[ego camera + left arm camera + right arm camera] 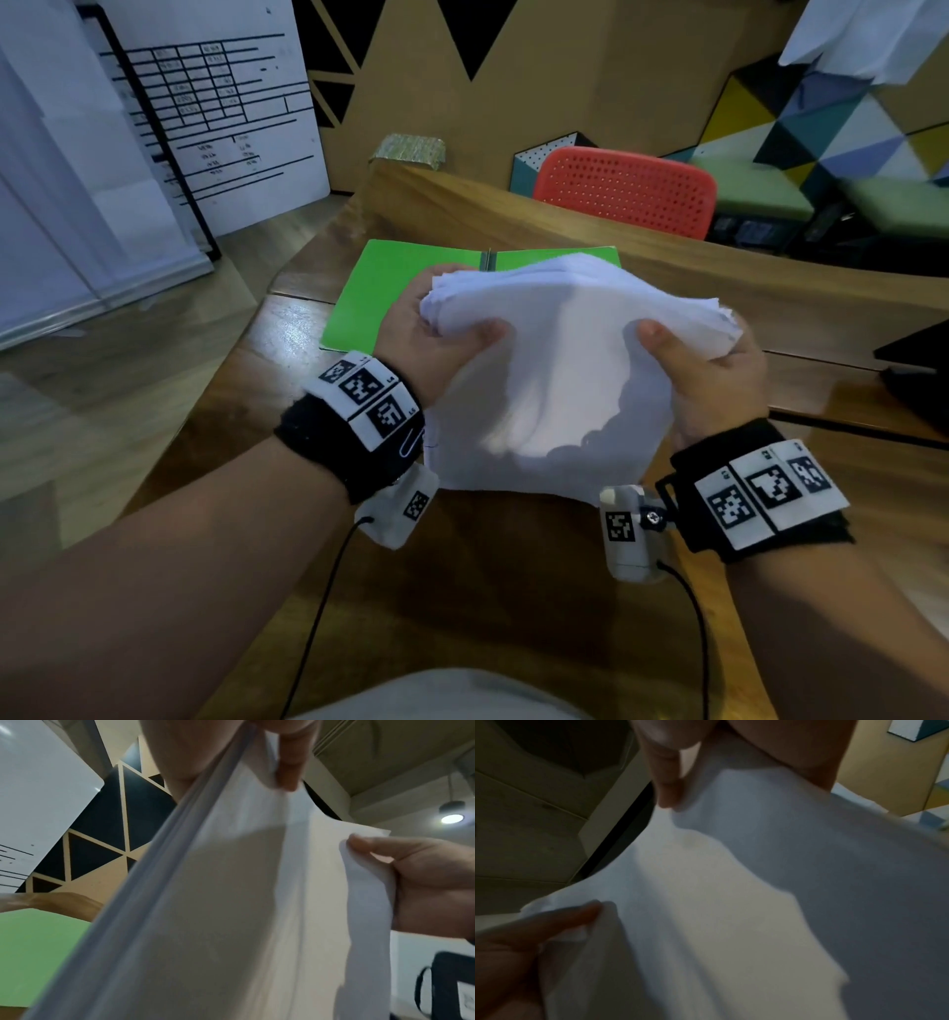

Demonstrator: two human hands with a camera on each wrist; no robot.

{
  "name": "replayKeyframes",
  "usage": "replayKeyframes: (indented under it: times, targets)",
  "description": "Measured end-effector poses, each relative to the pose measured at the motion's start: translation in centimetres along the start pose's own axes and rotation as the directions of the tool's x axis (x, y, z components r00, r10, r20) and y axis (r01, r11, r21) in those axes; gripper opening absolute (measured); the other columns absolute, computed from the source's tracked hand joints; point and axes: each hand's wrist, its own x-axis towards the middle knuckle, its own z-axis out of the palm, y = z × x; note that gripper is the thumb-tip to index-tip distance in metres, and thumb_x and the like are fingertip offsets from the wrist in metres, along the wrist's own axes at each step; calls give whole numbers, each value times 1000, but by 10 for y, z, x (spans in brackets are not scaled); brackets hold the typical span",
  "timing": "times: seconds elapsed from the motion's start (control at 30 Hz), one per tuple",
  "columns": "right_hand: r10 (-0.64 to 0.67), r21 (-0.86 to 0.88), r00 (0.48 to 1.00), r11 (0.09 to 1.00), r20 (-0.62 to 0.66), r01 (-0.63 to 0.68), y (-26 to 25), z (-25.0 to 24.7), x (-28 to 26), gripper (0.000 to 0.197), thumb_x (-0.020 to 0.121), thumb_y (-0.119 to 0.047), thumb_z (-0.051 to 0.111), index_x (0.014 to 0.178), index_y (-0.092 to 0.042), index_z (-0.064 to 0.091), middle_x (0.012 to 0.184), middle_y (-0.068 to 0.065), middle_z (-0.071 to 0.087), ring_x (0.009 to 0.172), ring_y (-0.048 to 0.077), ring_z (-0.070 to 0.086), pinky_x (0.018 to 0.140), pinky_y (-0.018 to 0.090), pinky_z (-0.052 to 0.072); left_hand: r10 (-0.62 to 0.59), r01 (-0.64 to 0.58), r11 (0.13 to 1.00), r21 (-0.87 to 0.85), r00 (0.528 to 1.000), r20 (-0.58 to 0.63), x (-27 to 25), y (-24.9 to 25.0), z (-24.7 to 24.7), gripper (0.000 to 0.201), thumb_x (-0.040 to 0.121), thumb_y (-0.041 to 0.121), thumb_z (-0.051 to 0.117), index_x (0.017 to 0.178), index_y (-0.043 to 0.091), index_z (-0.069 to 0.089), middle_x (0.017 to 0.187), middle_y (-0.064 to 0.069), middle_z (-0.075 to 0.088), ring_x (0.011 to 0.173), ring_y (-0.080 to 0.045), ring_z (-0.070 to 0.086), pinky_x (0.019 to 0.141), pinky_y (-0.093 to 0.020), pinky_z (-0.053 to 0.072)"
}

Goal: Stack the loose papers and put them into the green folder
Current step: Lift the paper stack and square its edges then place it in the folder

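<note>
A stack of white papers stands upright on its lower edge on the wooden table, bowed between both hands. My left hand grips its left side, thumb on the near face. My right hand grips the right side the same way. Behind the stack the green folder lies open and flat, its right half mostly hidden by the sheets. The left wrist view shows the paper stack edge-on with the green folder below left. The right wrist view is filled by the papers.
A red perforated chair stands behind the table's far edge. A dark object lies at the table's right side. A whiteboard with a printed table leans at the left.
</note>
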Motion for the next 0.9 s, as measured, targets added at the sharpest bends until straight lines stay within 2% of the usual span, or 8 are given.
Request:
replayKeyframes:
  times: [0.07, 0.17, 0.27, 0.47, 0.6, 0.67, 0.73, 0.9]
  targets:
    - [-18, -14, 1000, 1000, -25, 18, -1, 2, -2, 25, 63, -12, 80, 78, -16, 61, 74, -2, 71, 76, 24, 66, 81, 58, 53, -10, 11, 1000, 11, 996, -87, 0, 2, 2, 22, 64, 12, 78, 81, 11, 65, 74, -3, 67, 62, -8, 60, 59, -25, 50]
    - [-57, 58, 998, 997, 5, 57, -7, 2, -4, 48, 47, -33, 86, 83, -14, 60, 85, 9, 67, 83, 33, 63, 79, 54, 53, 12, -29, 991, -128, 992, -128, -3, 8, -6, 32, 47, 27, 82, 72, 21, 64, 73, -6, 66, 68, -21, 59, 64, -36, 54]
    - [-27, 21, 1000, 999, -8, 27, 0, 1, -3, 73, 37, -45, 88, 94, -8, 61, 94, 13, 68, 90, 36, 66, 83, 53, 54, -13, 10, 994, -105, 1000, -26, -2, 3, -14, 39, 41, 29, 84, 75, 27, 65, 67, 10, 67, 65, -13, 62, 59, -26, 54]
    - [-168, -237, 984, 960, -63, 149, -6, -4, 3, 53, 65, -13, 80, 98, -34, 44, 97, -9, 52, 80, -3, 55, 77, 23, 49, -158, 170, 979, 112, 981, -109, -10, -8, -9, 22, 67, 13, 80, 60, 24, 63, 43, 20, 61, 42, 10, 54, 48, -9, 48]
    - [-423, -620, 896, 671, 132, 408, -33, 1, -1, 70, 58, -43, 73, 120, -31, 44, 123, -2, 44, 117, 15, 44, 101, 34, 39, -29, 33, 992, 122, 999, -38, -18, 10, -1, 26, 71, 7, 76, 60, 27, 63, 42, 24, 59, 42, 9, 53, 48, -8, 46]
    - [-393, -756, 835, 383, 386, 530, -42, 12, -6, 64, 63, -46, 69, 121, -30, 48, 128, -5, 49, 129, 22, 40, 106, 57, 30, 61, -68, 983, 169, 997, 45, -21, 22, 6, 18, 70, 5, 76, 63, 20, 69, 45, 17, 61, 47, 5, 52, 50, -11, 46]
    - [-295, -757, 797, 264, 527, 598, -45, 24, -11, 41, 71, -42, 63, 109, -29, 59, 109, -14, 56, 124, 22, 49, 105, 61, 24, 142, -161, 968, 193, 984, 110, -23, 30, 11, 7, 69, 5, 76, 75, 9, 74, 56, 9, 63, 54, 0, 52, 53, -16, 47]
    - [-253, -663, 826, 500, 504, 557, -41, 18, -7, 24, 73, -34, 63, 92, -20, 70, 75, 0, 69, 74, 25, 64, 78, 44, 52, 16, -129, 904, 407, 963, 269, -11, 13, -4, 25, 63, 20, 83, 77, 4, 71, 63, 4, 64, 60, 1, 52, 61, -14, 48]
